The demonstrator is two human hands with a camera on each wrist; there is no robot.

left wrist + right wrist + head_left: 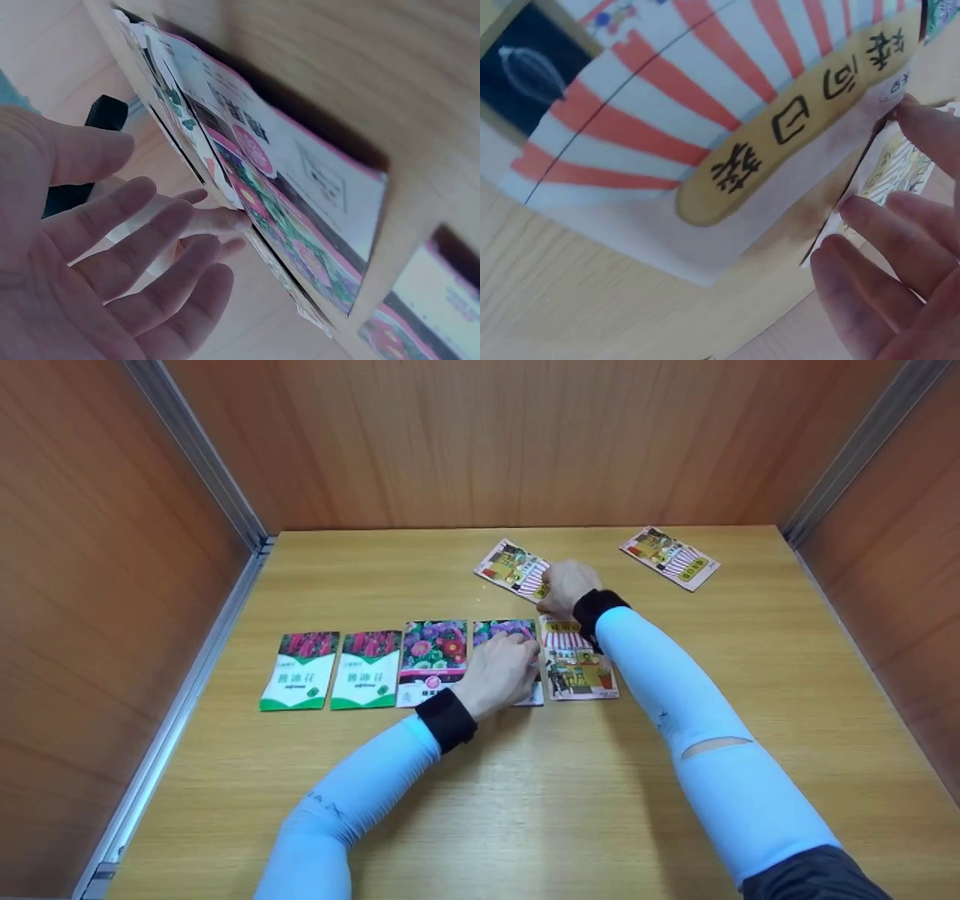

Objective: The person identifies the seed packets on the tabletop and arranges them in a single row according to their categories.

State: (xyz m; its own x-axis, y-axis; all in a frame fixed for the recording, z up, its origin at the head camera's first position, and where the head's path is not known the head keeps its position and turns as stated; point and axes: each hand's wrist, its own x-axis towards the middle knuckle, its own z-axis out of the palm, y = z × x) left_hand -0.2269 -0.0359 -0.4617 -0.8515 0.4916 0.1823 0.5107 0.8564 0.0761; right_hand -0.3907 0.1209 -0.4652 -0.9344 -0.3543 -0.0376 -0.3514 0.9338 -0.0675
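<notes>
My left hand (pixel 499 671) lies over the fourth packet in a front row, a purple-flower packet (pixel 504 627), partly hiding it. In the left wrist view, the fingers (pixel 139 255) look relaxed and hold nothing. My right hand (pixel 568 587) is at the near right corner of a slanted striped-awning packet (pixel 514 567), just behind another striped-awning packet (pixel 579 667) at the row's right end. In the right wrist view, its spread fingers (pixel 877 225) lie along the slanted packet's edge, with a fingertip close to the front packet's corner; whether it touches is unclear.
Leftward in the row lie a flower packet (pixel 433 652) and two green-and-white packets, an outer one (pixel 298 671) and an inner one (pixel 366 671). Another striped-awning packet (pixel 670 557) lies slanted at the back right. Wood panels enclose the table (pixel 480 825) on three sides.
</notes>
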